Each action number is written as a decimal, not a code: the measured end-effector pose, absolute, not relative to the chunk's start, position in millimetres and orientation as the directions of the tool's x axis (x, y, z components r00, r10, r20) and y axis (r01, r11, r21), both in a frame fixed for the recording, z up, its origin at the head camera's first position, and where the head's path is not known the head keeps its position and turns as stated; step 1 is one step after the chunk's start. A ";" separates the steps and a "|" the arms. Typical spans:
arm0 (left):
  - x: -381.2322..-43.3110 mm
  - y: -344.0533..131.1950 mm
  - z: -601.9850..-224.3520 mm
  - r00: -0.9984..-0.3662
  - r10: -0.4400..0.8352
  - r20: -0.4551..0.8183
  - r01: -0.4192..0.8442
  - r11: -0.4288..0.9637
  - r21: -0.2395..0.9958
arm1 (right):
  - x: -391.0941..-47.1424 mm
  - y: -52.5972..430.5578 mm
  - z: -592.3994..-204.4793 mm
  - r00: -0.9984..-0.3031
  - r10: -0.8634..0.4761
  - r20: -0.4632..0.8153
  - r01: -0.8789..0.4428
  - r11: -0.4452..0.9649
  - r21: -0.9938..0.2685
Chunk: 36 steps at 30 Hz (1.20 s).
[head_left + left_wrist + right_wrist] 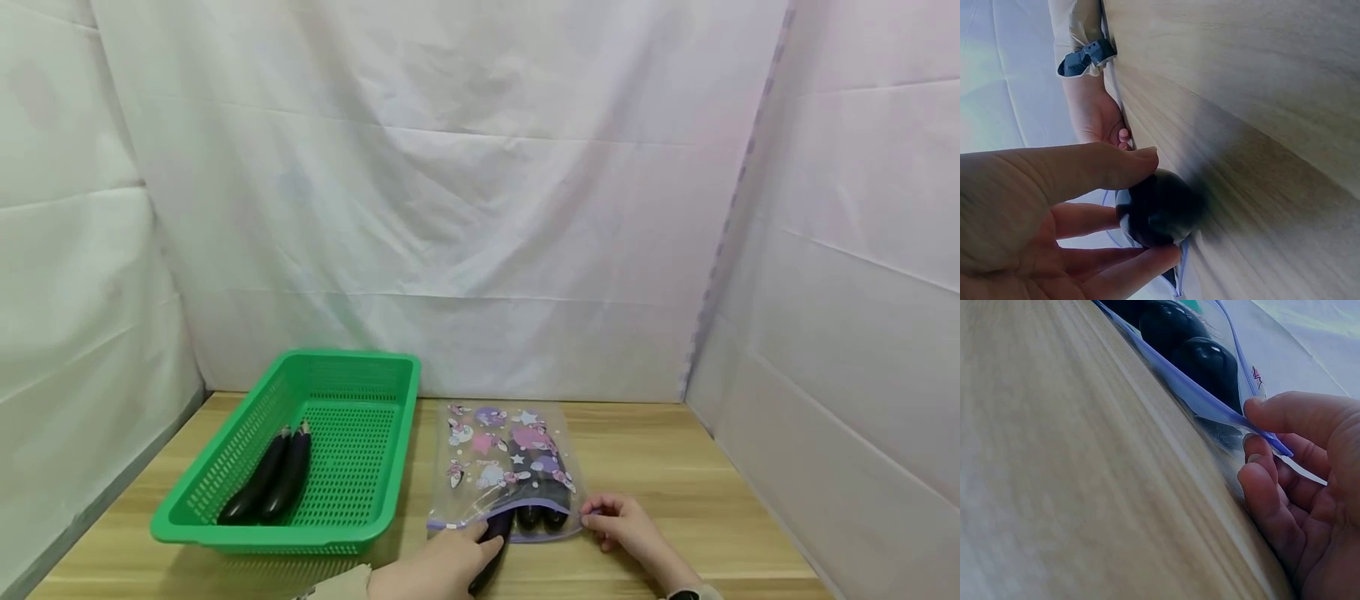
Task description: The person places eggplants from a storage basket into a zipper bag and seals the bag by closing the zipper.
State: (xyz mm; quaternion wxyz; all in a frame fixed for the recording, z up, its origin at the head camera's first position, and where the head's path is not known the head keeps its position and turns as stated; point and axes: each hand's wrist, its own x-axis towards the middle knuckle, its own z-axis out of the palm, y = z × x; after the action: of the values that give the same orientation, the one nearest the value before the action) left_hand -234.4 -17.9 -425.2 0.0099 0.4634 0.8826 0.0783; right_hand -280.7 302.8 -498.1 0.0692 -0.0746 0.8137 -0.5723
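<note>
Though glossy — rounded eggplant [1155, 209] between fingers [1138, 269]

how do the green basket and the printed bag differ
The green basket has perforated sides, while the printed bag is see-through with pink, purple and white prints. The green basket stands with its top open; the printed bag lies down, its mouth at the near side. The green basket holds two eggplants; the printed bag has two inside, with a third eggplant at its mouth. Both rest on the table.
</note>
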 end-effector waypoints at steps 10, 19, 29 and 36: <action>-232.2 -14.7 -421.0 -0.596 0.802 0.024 0.796 0.587 0.152 | -281.4 301.1 -490.1 -0.980 -0.199 -0.004 -0.059 0.312 -0.948; -232.3 -8.1 -416.9 -0.619 0.784 -0.041 0.769 0.617 0.167 | -267.6 292.5 -473.2 -0.976 -0.216 -0.019 -0.051 0.312 -0.949; -238.7 -2.0 -421.6 -0.637 0.769 0.056 0.768 0.625 0.140 | -266.8 290.6 -473.5 -0.975 -0.224 -0.015 -0.054 0.300 -0.952; -242.6 3.8 -425.9 -0.618 0.774 0.136 0.786 0.615 0.068 | -265.2 289.1 -472.4 -0.976 -0.218 -0.017 -0.048 0.292 -0.955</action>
State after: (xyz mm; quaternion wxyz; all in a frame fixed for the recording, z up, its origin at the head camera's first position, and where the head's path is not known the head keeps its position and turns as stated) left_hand -242.6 3.8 -425.9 -0.0466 0.4345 0.8974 0.0607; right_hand -265.2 289.1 -472.4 0.0721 -0.0833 0.8005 -0.5892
